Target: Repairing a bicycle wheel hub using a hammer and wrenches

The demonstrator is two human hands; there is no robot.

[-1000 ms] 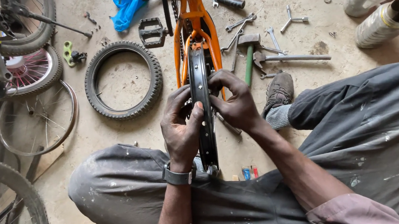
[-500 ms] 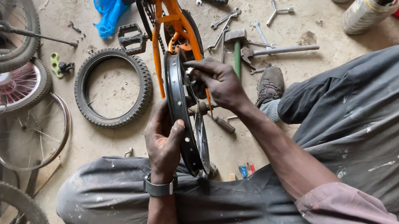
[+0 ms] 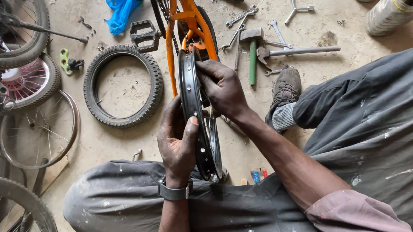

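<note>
The bare black wheel rim [image 3: 195, 117] is standing on edge between the person's knees, its far end sitting in the orange bicycle frame [image 3: 182, 21], with thin spokes showing on its right side. The left hand [image 3: 176, 142] is pressing flat against the rim's near left wall, thumb laid on the smooth metal, while the right hand [image 3: 223, 87] is curling over the rim's far right edge, so both are clamped on it from opposite sides. The work seems to be at the checking or seating stage (no tyre is fitted), and the next move likely calls for a steady grip. A knobbly rubber tyre [image 3: 122, 86] is lying flat to the left, and a green-handled hammer [image 3: 252, 55] among steel spanners [image 3: 240, 20] on the gritty concrete to the right.
</note>
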